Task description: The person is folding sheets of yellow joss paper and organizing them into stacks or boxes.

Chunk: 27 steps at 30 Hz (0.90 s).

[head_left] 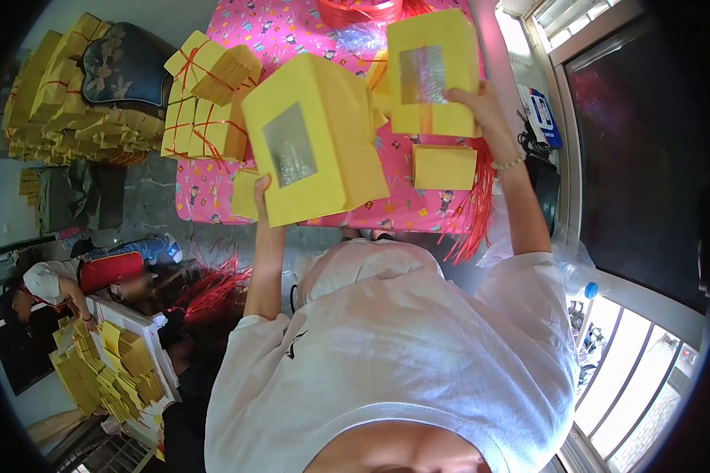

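Note:
My left hand (263, 201) grips the lower left edge of a large yellow box-shaped paper bundle (348, 134) with a clear window in its face. The bundle is tilted above the table; most of my fingers are behind it. My right hand (485, 114) is closed on the right edge of a second yellow windowed bundle (438, 118), thumb on its front. A reddish band runs down that one's face. Below it, a small yellow block (443, 168) lies on the pink patterned tablecloth (418, 214). Another yellow piece (245, 193) is partly hidden beside my left hand.
Yellow bundles tied with red string (205, 126) sit at the table's left. Red strings (473, 213) hang over the front right edge. A red coil (360, 12) and clear plastic (361, 38) lie far back. More bundles (55, 87) are stacked at left. A person (51, 284) works lower left.

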### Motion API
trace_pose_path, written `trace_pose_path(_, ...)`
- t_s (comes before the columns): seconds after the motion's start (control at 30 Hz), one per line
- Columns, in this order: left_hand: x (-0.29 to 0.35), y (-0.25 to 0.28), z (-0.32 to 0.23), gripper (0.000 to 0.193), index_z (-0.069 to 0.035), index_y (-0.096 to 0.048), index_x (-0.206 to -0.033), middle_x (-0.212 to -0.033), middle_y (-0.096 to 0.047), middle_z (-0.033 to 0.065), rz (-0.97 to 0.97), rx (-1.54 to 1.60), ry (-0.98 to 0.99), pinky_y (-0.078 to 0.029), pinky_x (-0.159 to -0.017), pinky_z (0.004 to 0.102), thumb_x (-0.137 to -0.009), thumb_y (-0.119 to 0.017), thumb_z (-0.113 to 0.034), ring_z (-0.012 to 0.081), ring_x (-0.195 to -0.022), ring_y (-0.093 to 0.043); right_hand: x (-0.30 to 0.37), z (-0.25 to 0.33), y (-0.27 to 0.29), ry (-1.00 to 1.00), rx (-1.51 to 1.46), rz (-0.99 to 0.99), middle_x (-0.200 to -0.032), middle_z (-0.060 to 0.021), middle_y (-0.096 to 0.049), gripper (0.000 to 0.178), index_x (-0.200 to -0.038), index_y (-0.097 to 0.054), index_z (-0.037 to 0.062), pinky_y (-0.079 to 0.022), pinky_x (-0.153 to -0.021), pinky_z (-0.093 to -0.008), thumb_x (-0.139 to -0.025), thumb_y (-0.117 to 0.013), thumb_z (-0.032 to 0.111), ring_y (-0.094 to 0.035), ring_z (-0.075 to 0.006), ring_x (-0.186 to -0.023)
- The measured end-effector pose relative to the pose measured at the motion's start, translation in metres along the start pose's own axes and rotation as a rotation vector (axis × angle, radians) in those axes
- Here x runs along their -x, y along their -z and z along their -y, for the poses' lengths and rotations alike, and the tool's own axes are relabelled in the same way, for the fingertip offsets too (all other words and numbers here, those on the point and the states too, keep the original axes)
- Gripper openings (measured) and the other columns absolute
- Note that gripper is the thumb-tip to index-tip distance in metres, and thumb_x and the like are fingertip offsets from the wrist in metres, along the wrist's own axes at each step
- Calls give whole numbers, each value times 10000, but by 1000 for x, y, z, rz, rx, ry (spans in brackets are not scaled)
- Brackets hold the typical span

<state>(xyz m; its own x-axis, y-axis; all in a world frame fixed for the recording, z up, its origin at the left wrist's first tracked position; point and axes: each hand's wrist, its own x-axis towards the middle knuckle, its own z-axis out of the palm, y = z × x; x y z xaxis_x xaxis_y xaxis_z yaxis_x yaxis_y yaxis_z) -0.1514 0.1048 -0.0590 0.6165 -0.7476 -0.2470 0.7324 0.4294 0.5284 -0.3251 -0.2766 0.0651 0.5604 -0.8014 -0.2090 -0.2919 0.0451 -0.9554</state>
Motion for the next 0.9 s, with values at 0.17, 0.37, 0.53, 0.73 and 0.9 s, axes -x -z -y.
trace_pose_path(0.17, -25, -39, 22, 629, 6, -485, -1267, -1161, -598, 155, -60, -180, 38, -503, -891, 385, -772, -614, -360, 279, -1011, -612, 1, 14, 45, 58, -96, 13, -869, -100, -632, 520, -1057, -508, -93, -517, -597, -244, -688, -792, 138, -627, -136, -700)
trace_pose_path(0.37, -65, -16, 55, 602, 23, -495, -1243, -1138, -607, 161, 2, -248, 250, -519, -858, 377, -802, -641, -360, 261, -989, -622, 31, 11, 54, 110, -347, 48, -975, -65, -617, 410, -1151, -536, 4, -510, -685, -239, -776, -692, 62, -620, -127, -830)
trace_pose_path(0.53, -61, 6, 84, 553, -3, -524, -1194, -1087, -614, 129, 27, -325, 380, -519, -851, 383, -809, -644, -381, 245, -980, -617, 50, 3, 65, -4, -394, 96, -1013, -52, -573, 505, -1248, -462, 33, -504, -764, -257, -791, -675, 72, -583, -139, -933)
trace_pose_path(0.73, -53, 12, 103, 591, -25, -510, -1215, -1104, -603, 120, 10, -350, 476, -493, -884, 384, -785, -665, -399, 240, -1018, -593, 51, -17, 67, -149, -445, 225, -858, -10, -600, 294, -1022, -579, 31, -501, -662, -238, -775, -708, 123, -595, -99, -770)
trace_pose_path(0.9, -64, 28, 114, 615, -31, -517, -1208, -1115, -595, 118, -24, -408, 491, -474, -882, 378, -760, -682, -419, 239, -1024, -579, 69, -28, 35, -289, -472, 327, -866, -12, -616, 284, -1012, -599, 46, -505, -660, -254, -784, -712, 172, -600, -100, -760)
